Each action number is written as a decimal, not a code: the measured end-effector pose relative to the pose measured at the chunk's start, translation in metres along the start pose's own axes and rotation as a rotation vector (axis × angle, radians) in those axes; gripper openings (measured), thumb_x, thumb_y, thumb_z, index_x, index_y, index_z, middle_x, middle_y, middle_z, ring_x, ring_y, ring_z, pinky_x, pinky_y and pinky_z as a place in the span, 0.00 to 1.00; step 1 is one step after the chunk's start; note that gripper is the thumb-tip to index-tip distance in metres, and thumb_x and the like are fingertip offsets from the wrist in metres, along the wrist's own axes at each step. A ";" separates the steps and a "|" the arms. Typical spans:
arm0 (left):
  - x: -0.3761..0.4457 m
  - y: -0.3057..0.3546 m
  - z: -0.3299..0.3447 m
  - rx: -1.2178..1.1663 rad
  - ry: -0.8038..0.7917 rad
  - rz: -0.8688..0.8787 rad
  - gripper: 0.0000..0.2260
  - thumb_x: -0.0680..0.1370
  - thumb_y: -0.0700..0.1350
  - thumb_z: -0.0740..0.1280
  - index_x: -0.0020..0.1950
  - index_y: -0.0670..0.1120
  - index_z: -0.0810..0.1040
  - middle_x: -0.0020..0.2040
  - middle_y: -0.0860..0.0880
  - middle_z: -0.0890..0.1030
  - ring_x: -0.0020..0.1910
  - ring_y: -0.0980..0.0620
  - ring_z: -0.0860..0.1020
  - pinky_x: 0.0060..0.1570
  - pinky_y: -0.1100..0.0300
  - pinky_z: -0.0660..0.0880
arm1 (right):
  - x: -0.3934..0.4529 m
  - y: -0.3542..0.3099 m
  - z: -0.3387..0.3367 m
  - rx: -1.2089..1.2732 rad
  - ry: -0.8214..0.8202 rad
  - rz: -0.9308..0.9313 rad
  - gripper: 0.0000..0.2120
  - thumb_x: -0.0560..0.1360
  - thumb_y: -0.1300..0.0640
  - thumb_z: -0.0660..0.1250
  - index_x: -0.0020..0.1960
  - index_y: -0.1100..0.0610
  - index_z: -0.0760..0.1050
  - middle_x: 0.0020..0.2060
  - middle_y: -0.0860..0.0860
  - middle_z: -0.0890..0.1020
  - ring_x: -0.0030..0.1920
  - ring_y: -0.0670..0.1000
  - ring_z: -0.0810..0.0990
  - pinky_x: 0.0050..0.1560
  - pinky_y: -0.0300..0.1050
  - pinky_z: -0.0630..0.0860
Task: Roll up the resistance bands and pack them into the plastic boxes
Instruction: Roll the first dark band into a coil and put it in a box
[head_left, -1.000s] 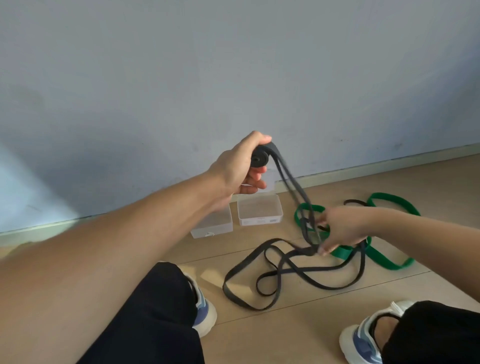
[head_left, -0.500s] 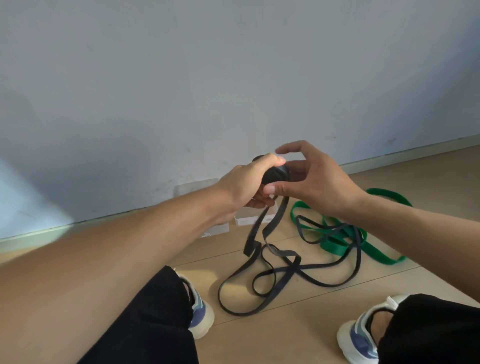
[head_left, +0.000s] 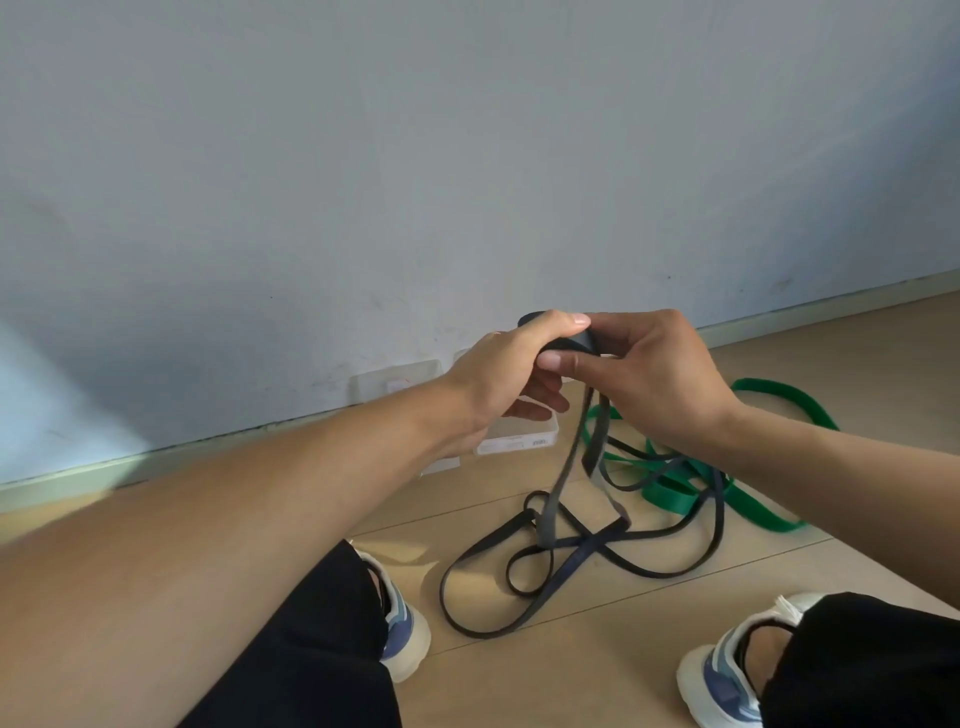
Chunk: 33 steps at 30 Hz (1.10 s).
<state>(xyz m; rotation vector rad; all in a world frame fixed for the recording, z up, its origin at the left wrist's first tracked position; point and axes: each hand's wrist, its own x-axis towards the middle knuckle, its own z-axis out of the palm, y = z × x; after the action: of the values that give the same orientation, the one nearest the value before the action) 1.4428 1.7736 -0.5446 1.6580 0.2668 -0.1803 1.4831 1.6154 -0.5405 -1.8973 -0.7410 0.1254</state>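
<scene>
A long black resistance band (head_left: 563, 564) lies in loose loops on the wooden floor, and its upper end is wound into a small roll (head_left: 576, 340) held in the air. My left hand (head_left: 511, 371) grips the roll from the left. My right hand (head_left: 657, 379) pinches it from the right, thumb underneath. Two strands hang from the roll down to the floor loops. A green resistance band (head_left: 675, 493) lies behind, partly under the black one. A clear plastic box (head_left: 524, 436) sits by the wall, half hidden by my left hand; a second box (head_left: 441, 464) is mostly behind my left forearm.
A grey wall with a pale skirting board (head_left: 831, 312) runs along the back. Two clear lids (head_left: 395, 384) lean against the wall behind the boxes. My two shoes (head_left: 402, 631) (head_left: 727, 670) and black trouser legs frame the floor in front.
My right hand left the low strands near the floor and rose to the roll, joining my left hand. The roll came down a little, and the hanging strands swung left.
</scene>
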 end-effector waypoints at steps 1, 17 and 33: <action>-0.001 0.001 -0.001 -0.046 -0.024 0.009 0.25 0.71 0.64 0.67 0.52 0.43 0.84 0.41 0.46 0.79 0.38 0.50 0.81 0.46 0.53 0.78 | -0.001 -0.002 0.001 0.034 -0.006 -0.009 0.08 0.74 0.52 0.75 0.52 0.51 0.86 0.43 0.45 0.88 0.47 0.43 0.86 0.53 0.41 0.80; -0.009 0.003 -0.010 0.284 0.023 -0.014 0.23 0.73 0.68 0.70 0.52 0.49 0.85 0.50 0.50 0.85 0.50 0.52 0.85 0.58 0.49 0.82 | 0.001 0.001 -0.015 -0.477 0.123 -0.349 0.10 0.73 0.45 0.72 0.50 0.47 0.87 0.38 0.49 0.88 0.37 0.53 0.87 0.36 0.52 0.82; -0.003 0.000 -0.021 0.001 -0.191 0.123 0.25 0.69 0.64 0.65 0.47 0.42 0.81 0.38 0.46 0.79 0.36 0.50 0.79 0.48 0.50 0.78 | -0.002 -0.011 -0.009 -0.073 -0.097 -0.151 0.18 0.66 0.44 0.76 0.55 0.40 0.80 0.41 0.28 0.82 0.50 0.32 0.82 0.51 0.27 0.76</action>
<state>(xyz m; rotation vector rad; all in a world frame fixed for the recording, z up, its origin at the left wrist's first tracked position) 1.4389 1.7947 -0.5419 1.6401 0.0202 -0.2442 1.4803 1.6099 -0.5275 -1.9074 -0.9634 0.0978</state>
